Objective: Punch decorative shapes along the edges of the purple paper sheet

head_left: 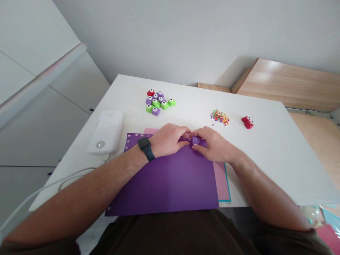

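As paper (170,184) is pinched by the left hand (170,140), a punch (196,140) gripped alongside by the right hand (214,143) seems aligned for pressing.

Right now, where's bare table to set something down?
The white table is bare right of the two red punches and between the punch cluster and confetti. It's crowded over the purple sheet, where the left hand and right hand nearly meet.

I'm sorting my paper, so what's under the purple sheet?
Under the purple sheet, pink paper and a blue edge show at the right. Anything else beneath is covered.
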`<state>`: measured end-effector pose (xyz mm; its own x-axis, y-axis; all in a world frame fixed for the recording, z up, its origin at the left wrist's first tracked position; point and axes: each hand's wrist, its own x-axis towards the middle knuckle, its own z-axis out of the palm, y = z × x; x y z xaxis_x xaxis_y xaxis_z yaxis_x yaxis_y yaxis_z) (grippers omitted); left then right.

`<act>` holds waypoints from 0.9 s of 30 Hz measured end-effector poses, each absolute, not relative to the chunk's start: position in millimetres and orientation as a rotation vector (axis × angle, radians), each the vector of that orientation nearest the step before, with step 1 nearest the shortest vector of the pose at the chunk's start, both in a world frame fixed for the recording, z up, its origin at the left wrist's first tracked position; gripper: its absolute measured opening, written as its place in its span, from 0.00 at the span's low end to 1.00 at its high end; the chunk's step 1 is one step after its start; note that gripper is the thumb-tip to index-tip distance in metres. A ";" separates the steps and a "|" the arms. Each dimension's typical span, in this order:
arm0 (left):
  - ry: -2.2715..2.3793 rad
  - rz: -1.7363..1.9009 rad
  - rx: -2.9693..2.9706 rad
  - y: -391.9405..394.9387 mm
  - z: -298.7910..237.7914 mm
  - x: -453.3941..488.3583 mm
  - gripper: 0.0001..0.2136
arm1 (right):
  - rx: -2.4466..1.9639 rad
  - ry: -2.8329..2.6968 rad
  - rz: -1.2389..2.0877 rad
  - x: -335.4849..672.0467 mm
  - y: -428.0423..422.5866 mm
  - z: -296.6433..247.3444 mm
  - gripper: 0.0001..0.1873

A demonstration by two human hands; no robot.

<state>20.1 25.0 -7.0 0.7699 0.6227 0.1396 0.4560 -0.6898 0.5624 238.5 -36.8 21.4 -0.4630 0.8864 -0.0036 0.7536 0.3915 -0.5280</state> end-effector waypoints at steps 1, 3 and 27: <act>0.806 0.438 2.453 25.1 -7.1 20.1 0.14 | -1.444 -2.377 0.681 238.6 -36.7 21.4 0.17; 0.804 0.438 2.451 25.3 -7.1 19.9 0.14 | -1.450 -2.382 0.681 238.8 -36.7 21.0 0.18; 0.800 0.466 2.464 25.7 -10.4 20.2 0.13 | -1.375 -2.287 0.789 239.5 -35.3 19.5 0.16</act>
